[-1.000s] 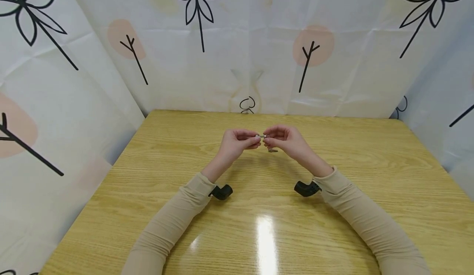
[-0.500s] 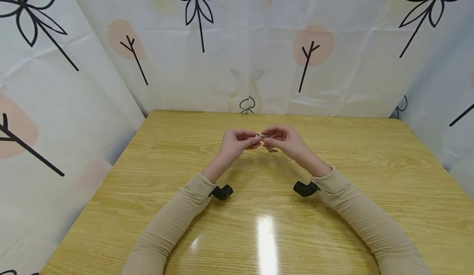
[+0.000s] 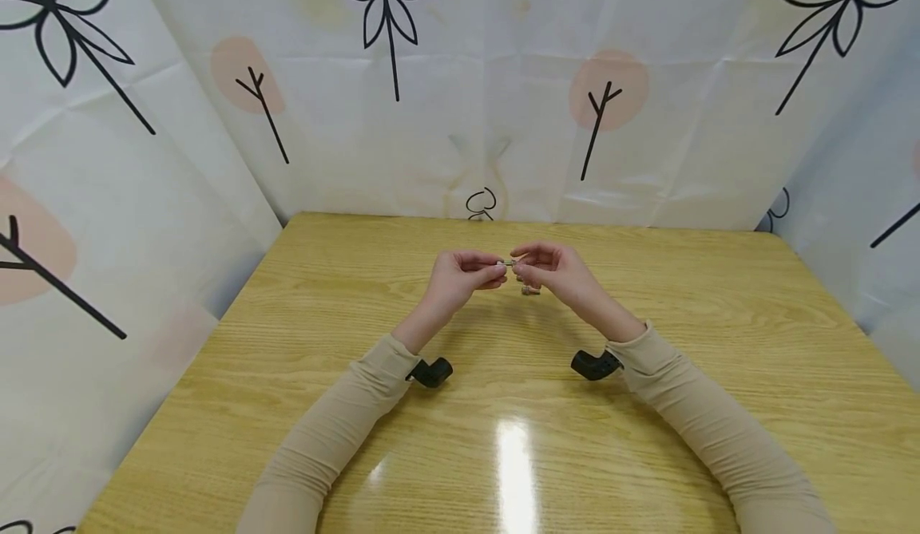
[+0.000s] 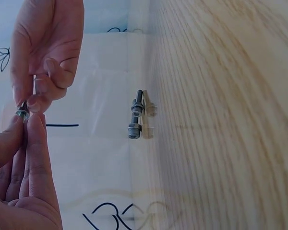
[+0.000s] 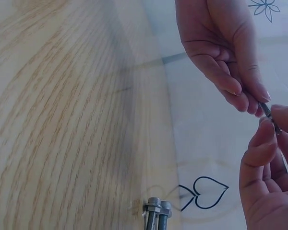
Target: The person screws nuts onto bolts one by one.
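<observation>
My left hand (image 3: 460, 275) pinches a small metal bolt (image 3: 507, 263) between thumb and fingers above the table. From the other side, the thumb and fingers of my right hand (image 3: 557, 273) pinch the bolt's other end. A silver collar on the bolt (image 4: 22, 113) shows between the fingertips in the left wrist view; whether it is a separate nut is too small to tell. Part of the bolt (image 5: 266, 109) is hidden by fingers in the right wrist view. Below my right hand, two more bolts (image 4: 135, 128) with nuts on them lie side by side on the table.
The wood-grain table (image 3: 359, 310) reaches back to a white patterned curtain (image 3: 431, 135), which also hangs at both sides. Black wrist-mounted devices (image 3: 430, 373) sit under both cuffs. A bright reflection lies on the near tabletop.
My right fingers have shifted slightly around the bolt's end, with the index finger lifting and curling again. My left hand has stayed in place. The bolts on the table have not moved.
</observation>
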Tool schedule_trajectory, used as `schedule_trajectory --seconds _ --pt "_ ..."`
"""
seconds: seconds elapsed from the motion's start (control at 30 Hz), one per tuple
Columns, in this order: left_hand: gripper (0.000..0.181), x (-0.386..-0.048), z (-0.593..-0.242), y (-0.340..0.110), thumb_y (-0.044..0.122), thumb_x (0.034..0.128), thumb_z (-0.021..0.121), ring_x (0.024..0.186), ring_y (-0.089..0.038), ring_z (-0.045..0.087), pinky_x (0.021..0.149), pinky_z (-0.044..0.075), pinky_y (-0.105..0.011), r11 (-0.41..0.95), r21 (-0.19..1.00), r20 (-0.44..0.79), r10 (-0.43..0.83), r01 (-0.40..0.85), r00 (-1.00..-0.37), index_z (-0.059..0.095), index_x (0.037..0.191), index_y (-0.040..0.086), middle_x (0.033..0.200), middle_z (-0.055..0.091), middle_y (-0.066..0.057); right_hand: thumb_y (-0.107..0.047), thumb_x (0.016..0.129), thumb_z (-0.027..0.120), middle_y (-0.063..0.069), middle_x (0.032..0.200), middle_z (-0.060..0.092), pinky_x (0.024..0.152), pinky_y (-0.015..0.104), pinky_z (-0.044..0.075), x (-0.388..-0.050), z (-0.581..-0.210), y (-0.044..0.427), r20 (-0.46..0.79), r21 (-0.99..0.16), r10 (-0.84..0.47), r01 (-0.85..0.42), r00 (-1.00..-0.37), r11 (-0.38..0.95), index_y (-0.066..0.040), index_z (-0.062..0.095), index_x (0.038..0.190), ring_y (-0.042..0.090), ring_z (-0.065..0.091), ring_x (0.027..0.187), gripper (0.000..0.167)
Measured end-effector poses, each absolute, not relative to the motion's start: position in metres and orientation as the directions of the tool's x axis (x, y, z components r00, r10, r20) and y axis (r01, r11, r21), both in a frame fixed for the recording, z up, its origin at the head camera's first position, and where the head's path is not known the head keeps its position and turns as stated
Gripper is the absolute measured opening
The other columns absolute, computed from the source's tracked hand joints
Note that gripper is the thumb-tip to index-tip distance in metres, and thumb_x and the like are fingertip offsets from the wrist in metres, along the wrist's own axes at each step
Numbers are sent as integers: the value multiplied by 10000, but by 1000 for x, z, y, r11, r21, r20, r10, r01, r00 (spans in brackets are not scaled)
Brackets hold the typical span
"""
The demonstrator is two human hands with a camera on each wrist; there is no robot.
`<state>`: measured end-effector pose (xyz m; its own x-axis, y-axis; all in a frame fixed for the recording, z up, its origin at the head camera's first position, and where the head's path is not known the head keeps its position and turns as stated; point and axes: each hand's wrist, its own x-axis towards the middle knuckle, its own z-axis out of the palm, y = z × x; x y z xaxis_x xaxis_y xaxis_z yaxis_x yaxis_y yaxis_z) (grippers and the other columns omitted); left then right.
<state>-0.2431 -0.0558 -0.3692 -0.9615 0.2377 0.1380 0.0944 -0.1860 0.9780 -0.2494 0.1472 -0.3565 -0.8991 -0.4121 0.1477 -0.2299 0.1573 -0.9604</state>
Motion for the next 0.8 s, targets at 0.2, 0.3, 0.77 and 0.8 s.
schedule_trajectory --seconds 0.2,0.3,0.77,0.8 --pt "182 -243 -369 -54 -23 849 703 818 -264 706 789 594 -406 -188 978 133 232 90 -963 683 1003 -118 913 699 -201 -185 950 633 246 934 633 675 428 556 -249 -355 148 166 -946 -431 -267 -887 186 69 640 1089 310 609 787 289" --pt "185 -243 -370 -53 -26 851 699 813 -263 706 789 594 -412 -187 978 136 236 92 -962 679 1007 -124 916 697 -204 -231 987 573 230 869 623 662 428 557 -249 -355 147 146 -956 -432 -239 -890 170 93 629 1061 326 592 743 337" --pt "161 -243 -370 -52 -27 860 689 813 -241 706 798 592 -404 -188 978 135 247 89 -959 685 995 -114 908 697 -205 -192 958 621 242 958 647 760 511 548 -249 -353 152 113 -953 -431 -220 -895 208 57 638 1098 425 604 891 287" --pt "159 -242 -370 -52 -26 862 686 809 -236 706 796 593 -400 -188 978 137 249 91 -959 684 995 -115 906 696 -206 -207 972 599 264 956 635 757 515 550 -249 -353 152 108 -953 -431 -217 -896 213 59 641 1083 441 600 883 292"
